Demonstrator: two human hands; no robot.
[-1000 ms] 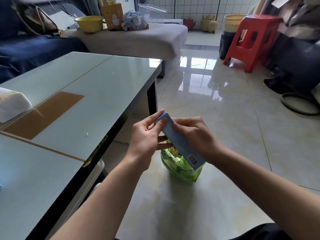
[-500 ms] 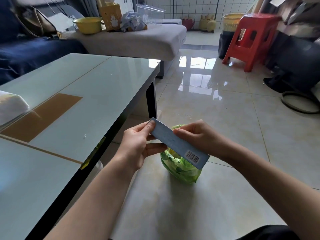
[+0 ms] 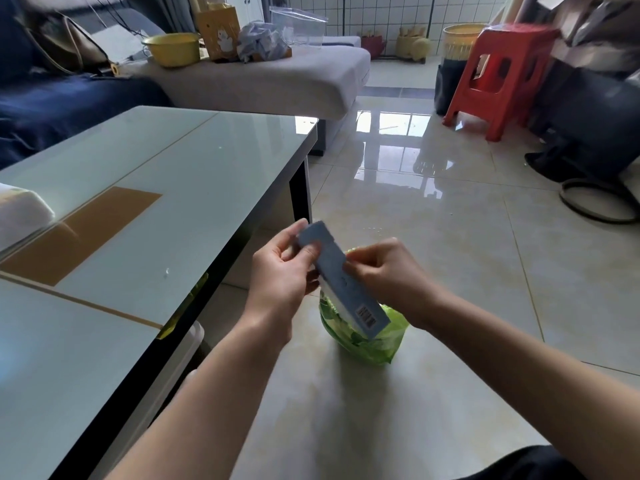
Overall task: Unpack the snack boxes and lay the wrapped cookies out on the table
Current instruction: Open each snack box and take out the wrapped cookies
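Observation:
A long, flat blue snack box with a barcode near its lower end is held tilted over the floor, to the right of the table. My left hand pinches its upper end, thumb on the top flap. My right hand grips its right side around the middle. Below the box a green plastic bag sits on the tiled floor. The glass-topped table stands to the left, and no wrapped cookies show on it.
A white packet lies at the table's left edge. A white bin sits under the table. Behind are a grey sofa section with a yellow bowl, a red stool and a dark hose ring at right.
The box has turned more upright, its top end raised. My left thumb has shifted onto the top flap, and both hands sit slightly higher over the green bag.

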